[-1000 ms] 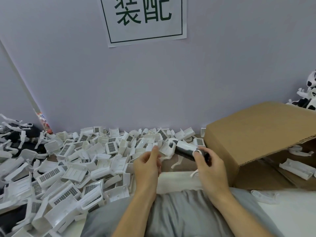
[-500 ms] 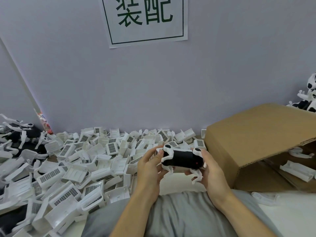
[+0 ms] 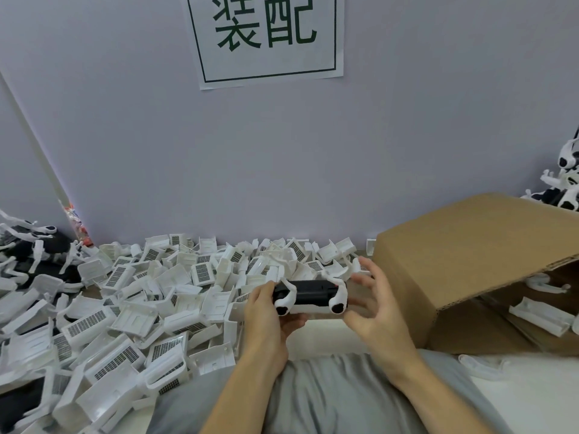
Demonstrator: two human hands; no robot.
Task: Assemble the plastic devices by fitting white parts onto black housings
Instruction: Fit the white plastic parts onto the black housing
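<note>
A black housing with white leg-like parts fitted on it (image 3: 310,294) lies level in front of me, above my lap. My left hand (image 3: 266,314) grips its left end, thumb on top and fingers curled beneath. My right hand (image 3: 372,308) is at its right end with fingers spread and relaxed; whether they touch the device is hard to tell. A big heap of loose white parts with grilles (image 3: 131,311) covers the table to the left and behind the device.
An open cardboard box (image 3: 470,261) lies on its side at the right, with white parts (image 3: 539,317) inside. Assembled black-and-white devices are piled at far left (image 3: 34,245) and far right (image 3: 564,189). A paper sign (image 3: 266,39) hangs on the wall.
One second ago the hands were apart, the right one holding the device by the box. The device has since come between both hands and turned over. My right hand's fingers have now loosened and spread.
</note>
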